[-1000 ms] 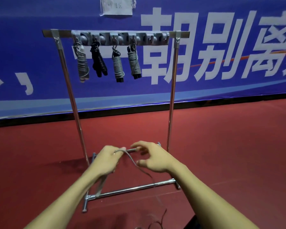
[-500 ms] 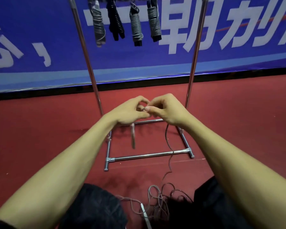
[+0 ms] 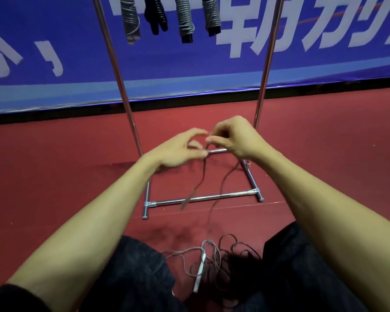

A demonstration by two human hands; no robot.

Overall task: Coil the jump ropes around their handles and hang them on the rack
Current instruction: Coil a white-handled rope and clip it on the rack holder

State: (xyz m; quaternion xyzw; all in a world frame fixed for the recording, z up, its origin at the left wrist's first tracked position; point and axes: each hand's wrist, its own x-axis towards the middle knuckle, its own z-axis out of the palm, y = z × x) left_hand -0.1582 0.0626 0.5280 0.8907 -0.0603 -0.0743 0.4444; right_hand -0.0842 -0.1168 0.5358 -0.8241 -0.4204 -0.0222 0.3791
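Note:
My right hand pinches a thin dark jump rope in front of me at about knee height. One end hangs down as a short grey-brown handle. The other strand curves down to a tangled pile on the floor between my knees. My left hand is blurred, fingers spread, fingertips against the hanging strand just below the pinch. A white handle lies in the pile. The metal rack stands ahead, with several coiled ropes hanging at the top.
The rack's two upright poles rise on either side of my hands. A blue banner wall stands behind the rack. Red floor spreads all around. My dark-trousered knees flank the rope pile.
The view has tilted down, so the rack top left the frame. My left hand let its grip loosen and spread its fingers; the handle end now hangs from the right hand's pinch.

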